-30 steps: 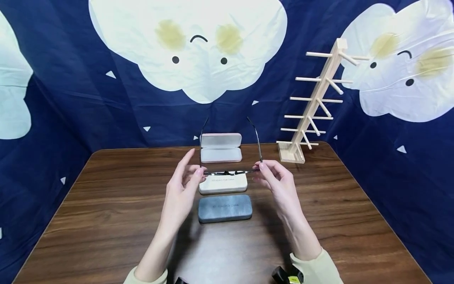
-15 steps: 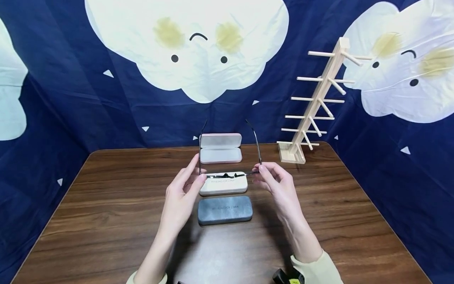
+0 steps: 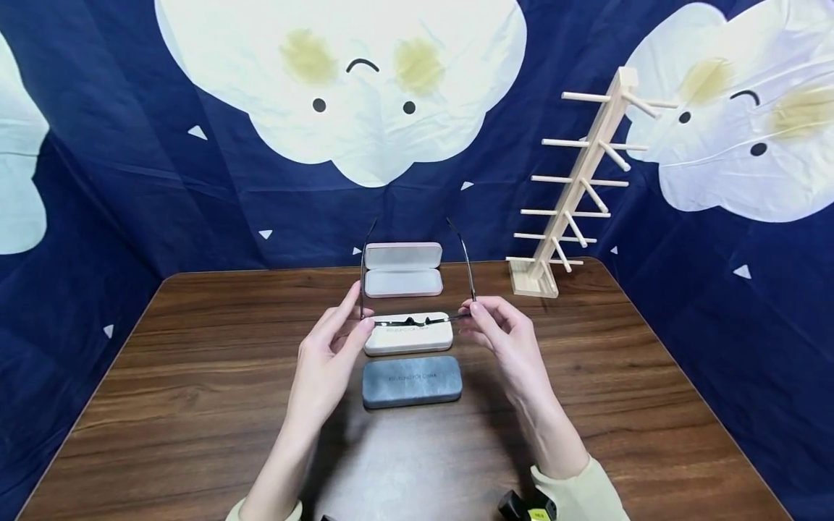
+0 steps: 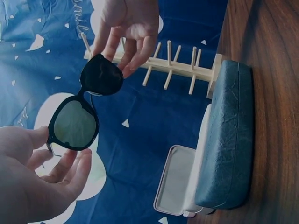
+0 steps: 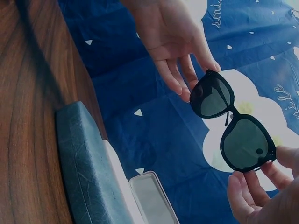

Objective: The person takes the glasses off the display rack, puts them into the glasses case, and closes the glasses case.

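A pair of black sunglasses with dark lenses is held in the air between both hands, its temples unfolded and pointing away in the head view. My left hand pinches the frame's left hinge corner between thumb and fingers. At the opposite corner, my right hand pinches the frame the same way. Below and behind the sunglasses lies a white glasses case, closed and partly covered by them. Nearer the person is a closed blue-grey glasses case. Farther back, a pink case lies with its lid raised.
A wooden peg rack stands at the table's back right, its pegs sticking out several ways. The brown wooden table ends against a dark blue cloth with white cloud prints behind and at the sides.
Over the last second the sunglasses have lowered slightly and the left hand's raised index finger has come down closer to the frame. The cases and rack stay in place.
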The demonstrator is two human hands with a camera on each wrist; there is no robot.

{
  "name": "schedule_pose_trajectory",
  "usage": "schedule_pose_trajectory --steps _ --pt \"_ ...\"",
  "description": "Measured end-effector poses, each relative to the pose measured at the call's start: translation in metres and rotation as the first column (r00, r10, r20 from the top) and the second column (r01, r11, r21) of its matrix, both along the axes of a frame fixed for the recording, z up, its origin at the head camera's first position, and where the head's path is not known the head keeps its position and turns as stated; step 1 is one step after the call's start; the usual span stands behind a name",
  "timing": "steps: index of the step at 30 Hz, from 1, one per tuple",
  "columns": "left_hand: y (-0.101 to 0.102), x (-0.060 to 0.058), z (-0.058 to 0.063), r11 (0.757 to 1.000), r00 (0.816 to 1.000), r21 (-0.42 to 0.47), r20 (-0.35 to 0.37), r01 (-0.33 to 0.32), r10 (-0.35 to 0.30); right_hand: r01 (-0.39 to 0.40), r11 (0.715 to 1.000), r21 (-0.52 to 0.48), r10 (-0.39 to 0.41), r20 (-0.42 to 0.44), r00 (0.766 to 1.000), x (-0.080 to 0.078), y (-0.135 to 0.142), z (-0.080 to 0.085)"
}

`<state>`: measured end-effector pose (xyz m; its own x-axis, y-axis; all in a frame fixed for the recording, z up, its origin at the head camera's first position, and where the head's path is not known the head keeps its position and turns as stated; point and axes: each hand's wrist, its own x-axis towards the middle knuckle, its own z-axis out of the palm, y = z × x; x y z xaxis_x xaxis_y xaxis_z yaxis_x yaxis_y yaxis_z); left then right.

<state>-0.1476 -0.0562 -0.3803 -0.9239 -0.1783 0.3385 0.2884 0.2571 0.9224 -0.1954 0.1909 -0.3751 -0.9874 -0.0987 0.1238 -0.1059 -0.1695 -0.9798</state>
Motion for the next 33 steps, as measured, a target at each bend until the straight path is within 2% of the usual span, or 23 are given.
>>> schedule_pose_trajectory --steps 7,13,17,24,33 --pt "-0.0029 -0.0026 -0.0039 1.0 1.0 0.008 0.014 0.017 -0.017 0.005 1.0 0.007 -0.005 0.012 1.0 0.0011 -0.0003 -0.0029" --pt "-0.0044 -0.002 -0.0069 0.998 0.997 0.047 0.056 0.04 -0.043 -0.001 1.0 0.02 0.001 0.031 1.0 0.0039 0.001 -0.0067" --pt "-0.0048 -0.002 -0.007 0.998 0.997 0.041 0.072 0.039 -0.042 -0.006 1.0 0.027 0.005 0.031 0.999 0.0031 0.0012 -0.0068" --pt "-0.0081 -0.001 -0.0043 0.999 0.996 0.033 0.073 0.041 -0.043 -0.019 0.999 0.037 0.018 0.015 1.0 0.0011 -0.0009 -0.0038" --pt "-0.0094 0.0013 -0.0075 0.997 0.995 0.043 0.07 0.062 -0.065 -0.012 0.999 0.042 0.011 0.021 1.0 0.0027 -0.0031 -0.0073"
